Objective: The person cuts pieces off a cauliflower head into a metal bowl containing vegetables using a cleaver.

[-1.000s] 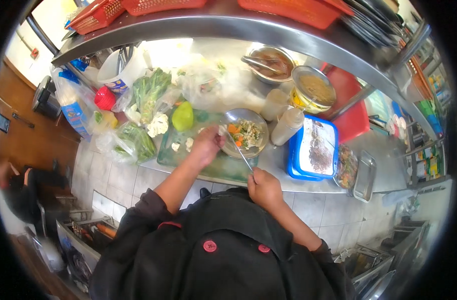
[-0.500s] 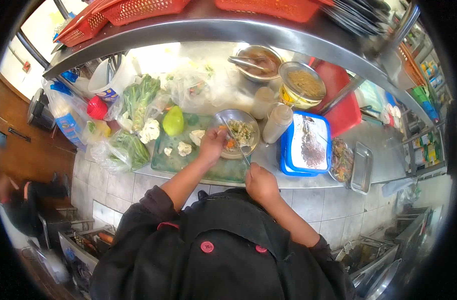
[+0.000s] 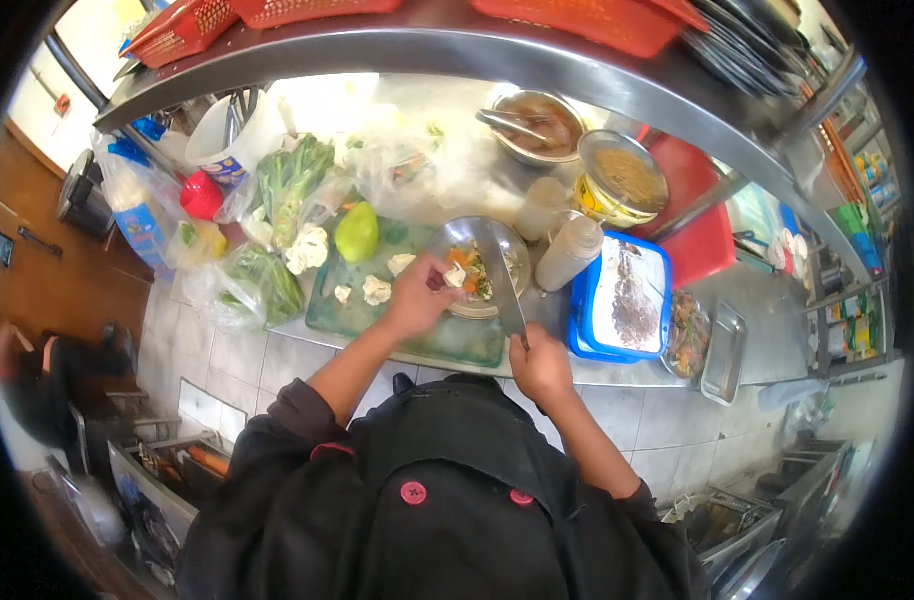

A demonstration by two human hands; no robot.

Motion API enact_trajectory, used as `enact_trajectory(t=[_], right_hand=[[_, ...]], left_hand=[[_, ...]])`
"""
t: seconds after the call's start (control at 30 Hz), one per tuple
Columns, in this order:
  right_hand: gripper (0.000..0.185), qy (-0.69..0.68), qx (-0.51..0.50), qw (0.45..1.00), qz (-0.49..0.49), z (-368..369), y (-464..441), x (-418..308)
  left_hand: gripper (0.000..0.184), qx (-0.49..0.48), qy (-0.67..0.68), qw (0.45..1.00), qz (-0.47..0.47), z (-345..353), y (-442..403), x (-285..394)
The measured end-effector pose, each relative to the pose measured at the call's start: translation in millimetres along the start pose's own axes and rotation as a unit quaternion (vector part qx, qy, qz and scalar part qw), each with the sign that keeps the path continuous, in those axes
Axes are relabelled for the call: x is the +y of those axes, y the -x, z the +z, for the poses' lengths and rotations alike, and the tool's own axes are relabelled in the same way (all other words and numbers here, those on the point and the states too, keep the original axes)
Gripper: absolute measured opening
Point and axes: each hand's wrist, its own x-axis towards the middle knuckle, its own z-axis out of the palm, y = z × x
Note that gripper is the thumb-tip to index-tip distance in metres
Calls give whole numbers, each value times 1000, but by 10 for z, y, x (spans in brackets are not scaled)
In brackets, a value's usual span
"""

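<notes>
My left hand (image 3: 422,294) pinches a small cauliflower floret (image 3: 455,276) at the left side of a metal bowl (image 3: 443,238). Chopped vegetables (image 3: 474,265), orange, green and pale, lie inside the bowl. With my right hand (image 3: 541,364) I grip a knife (image 3: 504,279) by its handle; its broad blade extends over the bowl, hiding part of the contents. The bowl rests on a green cutting board (image 3: 397,345). Cauliflower pieces (image 3: 376,291) and a pale green chayote-like vegetable (image 3: 357,234) lie on the board, left of my left hand.
Leafy greens in plastic bags (image 3: 262,285) lie at the left. Squeeze bottles (image 3: 571,254), a blue-rimmed container (image 3: 622,295) and a metal tray (image 3: 722,355) stand rightward. Behind are a bowl with brown liquid (image 3: 562,118) and a yellow tub (image 3: 602,207). A metal shelf (image 3: 417,55) spans above.
The knife blade has turned from edge-on to broadside above the bowl. My left hand now shows a cauliflower floret in its fingertips. The whole view has shifted slightly.
</notes>
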Motion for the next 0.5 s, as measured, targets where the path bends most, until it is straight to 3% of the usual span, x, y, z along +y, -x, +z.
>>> enact_trajectory(t=[0.07, 0.13, 0.27, 0.5], right_hand=[[16, -36, -8, 999, -1, -34, 60, -46], [16, -35, -13, 999, -16, -46, 97, -98], [17, -15, -17, 998, -58, -36, 123, -147], [17, 4, -49, 997, -54, -43, 102, -161]], left_hand=[[34, 0, -32, 999, 12, -49, 38, -14], [33, 22, -85, 993, 81, -96, 73, -5], [33, 22, -52, 997, 55, -108, 103, -56], [33, 48, -89, 989, 110, 12, 84, -66]])
